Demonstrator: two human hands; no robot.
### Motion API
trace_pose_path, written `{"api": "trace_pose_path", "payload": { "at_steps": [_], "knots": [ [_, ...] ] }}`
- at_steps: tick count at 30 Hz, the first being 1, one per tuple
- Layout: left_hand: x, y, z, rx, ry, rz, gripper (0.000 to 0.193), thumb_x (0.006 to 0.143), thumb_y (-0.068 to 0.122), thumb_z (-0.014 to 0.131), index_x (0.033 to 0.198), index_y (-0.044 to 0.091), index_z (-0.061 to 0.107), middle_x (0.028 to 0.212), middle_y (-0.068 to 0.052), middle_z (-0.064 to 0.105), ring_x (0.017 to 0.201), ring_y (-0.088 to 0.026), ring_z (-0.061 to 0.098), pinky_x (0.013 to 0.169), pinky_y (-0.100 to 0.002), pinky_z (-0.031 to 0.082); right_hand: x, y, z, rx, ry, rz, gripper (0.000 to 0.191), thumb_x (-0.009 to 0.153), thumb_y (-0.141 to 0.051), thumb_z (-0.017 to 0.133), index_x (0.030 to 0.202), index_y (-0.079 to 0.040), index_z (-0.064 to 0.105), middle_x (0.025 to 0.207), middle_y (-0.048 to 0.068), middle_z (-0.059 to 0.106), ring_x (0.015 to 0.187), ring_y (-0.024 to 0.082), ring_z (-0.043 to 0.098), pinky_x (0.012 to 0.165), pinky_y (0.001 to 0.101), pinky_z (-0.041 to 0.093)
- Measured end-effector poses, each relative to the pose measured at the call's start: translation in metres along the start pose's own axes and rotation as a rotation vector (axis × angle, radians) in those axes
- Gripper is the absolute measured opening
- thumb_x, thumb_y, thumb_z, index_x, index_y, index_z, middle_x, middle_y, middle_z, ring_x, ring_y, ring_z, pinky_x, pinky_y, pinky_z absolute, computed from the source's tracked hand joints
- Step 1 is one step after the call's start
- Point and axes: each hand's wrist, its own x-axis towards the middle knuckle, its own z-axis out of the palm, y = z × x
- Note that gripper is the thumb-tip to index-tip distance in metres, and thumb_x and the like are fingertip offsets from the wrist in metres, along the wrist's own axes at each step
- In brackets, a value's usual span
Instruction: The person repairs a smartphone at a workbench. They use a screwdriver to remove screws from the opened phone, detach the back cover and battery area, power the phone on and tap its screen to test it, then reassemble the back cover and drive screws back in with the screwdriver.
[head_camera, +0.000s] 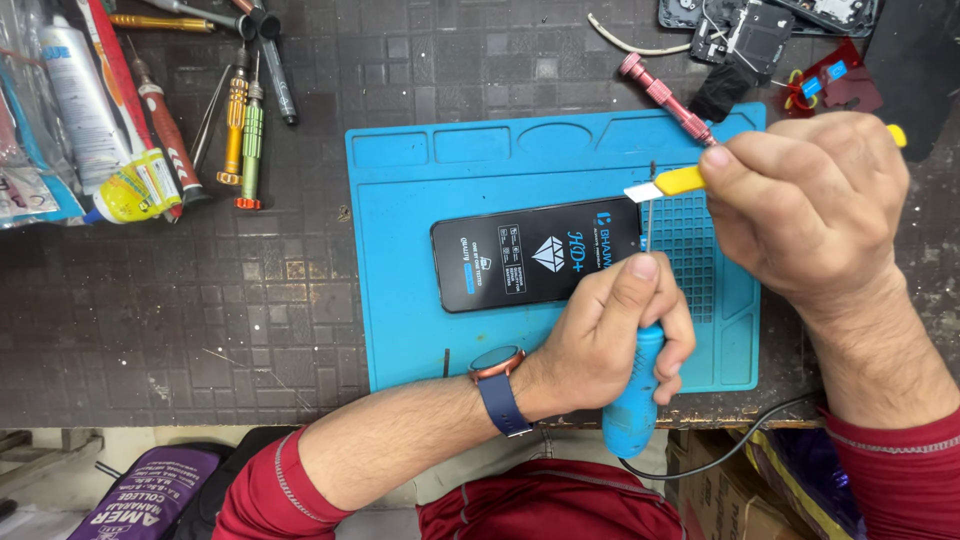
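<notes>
So the black phone sits face up in the middle of the blue mat, film still on its screen. Left hand is wrapped tight round a blue corded iron, thin tip up at the phone's right edge. Right hand pinches a yellow pry tool just above that corner. Looks like early days: the phone's still closed up. The red screwdriver lies unused at the mat's top.
</notes>
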Motion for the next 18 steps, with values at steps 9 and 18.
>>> {"api": "trace_pose_path", "payload": {
  "at_steps": [9, 18],
  "knots": [
    [-0.010, 0.013, -0.004, 0.191, -0.095, 0.059, 0.047, 0.120, 0.041, 0.026, 0.091, 0.008, 0.039, 0.067, -0.010, 0.058, 0.054, -0.013, 0.057, 0.053, -0.027, 0.049, 0.004, 0.008, 0.002, 0.047, 0.039, 0.109, 0.022, 0.092, 0.008, 0.076, 0.109, -0.004, 0.069, 0.098, 0.008, 0.069, 0.085, 0.029, 0.066, 0.079, 0.0423, 0.052],
    [0.005, 0.008, -0.022, 0.133, 0.001, 0.044, 0.046, 0.119, 0.039, 0.026, 0.087, 0.008, 0.036, 0.067, -0.009, 0.057, 0.058, -0.014, 0.055, 0.055, -0.029, 0.049, -0.020, 0.007, 0.010, 0.102, 0.042, 0.112, 0.021, 0.095, 0.007, 0.078, 0.109, -0.005, 0.068, 0.098, 0.008, 0.070, 0.086, 0.029, 0.066, 0.079, 0.0423, 0.050]
  ]
}}
